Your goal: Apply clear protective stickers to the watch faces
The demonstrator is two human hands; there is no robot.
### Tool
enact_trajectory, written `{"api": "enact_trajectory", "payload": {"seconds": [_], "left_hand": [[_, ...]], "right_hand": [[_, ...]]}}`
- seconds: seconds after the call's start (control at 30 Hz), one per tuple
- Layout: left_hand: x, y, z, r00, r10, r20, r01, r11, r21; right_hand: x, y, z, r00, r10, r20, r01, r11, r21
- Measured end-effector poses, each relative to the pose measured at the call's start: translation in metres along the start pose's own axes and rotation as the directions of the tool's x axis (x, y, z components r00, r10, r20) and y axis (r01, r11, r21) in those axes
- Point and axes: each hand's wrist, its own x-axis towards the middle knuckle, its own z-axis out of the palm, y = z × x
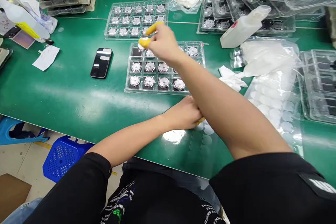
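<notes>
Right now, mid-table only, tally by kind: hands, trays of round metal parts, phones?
Hands: 2 (left hand, right hand)
Trays: 2 (near tray, far tray)
Phone: 1
Total: 5

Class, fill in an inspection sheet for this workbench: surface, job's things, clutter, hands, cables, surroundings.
Surface: glossy green tabletop, with light reflections.
Job's things: near clear plastic compartment tray holding silver round watch-like parts; similar clear plastic tray beyond it.
Clutter: black rectangular phone, white plastic bottle, crumpled white tissue.
Right hand: yellow-covered fingertips above the near tray's far-left corner, seemingly pinching a silver round part.
Left hand: near clear round plastic discs; grip hidden.
Cables: nothing seen.
Surroundings: blue perforated plastic stool, brown cardboard box, pale tiled floor.
</notes>
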Motion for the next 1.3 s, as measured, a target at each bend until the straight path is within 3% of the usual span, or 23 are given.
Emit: {"api": "enact_trajectory", "payload": {"seconds": [0.07,0.13,0.2,0.27,0.33,0.4,0.5,0.6,0.7,0.77,0.83,0.93,1.03,1.17,1.3], "left_hand": [[0.001,0.000,0.001,1.000,-0.030,-0.007,0.030,0.998,0.063],[0.002,0.001,0.003,0.982,-0.150,-0.114,0.150,0.989,-0.008],[0.002,0.001,0.003,0.925,-0.315,-0.214,0.281,0.944,-0.176],[0.001,0.000,0.003,0.887,-0.398,-0.233,0.312,0.891,-0.331],[0.000,-0.002,0.003,0.921,-0.328,-0.211,0.222,0.886,-0.408],[-0.002,-0.004,0.003,0.937,-0.273,-0.216,0.161,0.890,-0.427],[-0.003,-0.005,0.001,0.926,-0.276,-0.257,0.169,0.913,-0.371],[-0.002,-0.005,0.001,0.922,-0.295,-0.250,0.180,0.900,-0.398],[0.000,-0.007,0.000,0.906,-0.330,-0.266,0.178,0.866,-0.467],[0.002,-0.009,0.000,0.878,-0.379,-0.293,0.179,0.827,-0.534],[0.004,-0.011,0.000,0.846,-0.436,-0.306,0.180,0.775,-0.606],[0.006,-0.012,-0.002,0.816,-0.489,-0.308,0.163,0.706,-0.689],[0.007,-0.010,-0.004,0.804,-0.507,-0.310,0.140,0.668,-0.731],[0.006,-0.009,-0.005,0.793,-0.521,-0.317,0.135,0.657,-0.742],[0.005,-0.012,-0.004,0.787,-0.517,-0.336,0.139,0.680,-0.720]], "right_hand": [[-0.058,0.004,-0.044,0.997,-0.023,-0.072,0.033,0.989,0.143],[-0.122,0.020,-0.087,0.992,-0.007,-0.128,0.050,0.941,0.335],[-0.179,0.042,-0.118,0.982,0.159,-0.097,-0.094,0.871,0.483],[-0.217,0.062,-0.132,0.954,0.290,-0.072,-0.209,0.820,0.532],[-0.235,0.072,-0.130,0.941,0.338,0.014,-0.286,0.773,0.567],[-0.239,0.074,-0.120,0.937,0.343,0.067,-0.315,0.744,0.589],[-0.234,0.073,-0.107,0.938,0.337,0.081,-0.314,0.730,0.607],[-0.233,0.080,-0.108,0.949,0.303,0.085,-0.298,0.778,0.553],[-0.240,0.093,-0.124,0.975,0.190,-0.119,-0.159,0.961,0.226],[-0.247,0.102,-0.136,0.976,0.056,-0.210,-0.081,0.991,-0.111],[-0.253,0.108,-0.143,0.989,0.010,-0.149,-0.064,0.932,-0.357],[-0.258,0.111,-0.143,0.996,0.091,0.023,-0.067,0.858,-0.509],[-0.258,0.107,-0.138,0.990,0.087,0.113,-0.010,0.833,-0.554],[-0.258,0.099,-0.137,0.995,-0.006,0.103,0.065,0.818,-0.571],[-0.259,0.093,-0.134,0.991,-0.012,0.134,0.089,0.804,-0.588]]}}
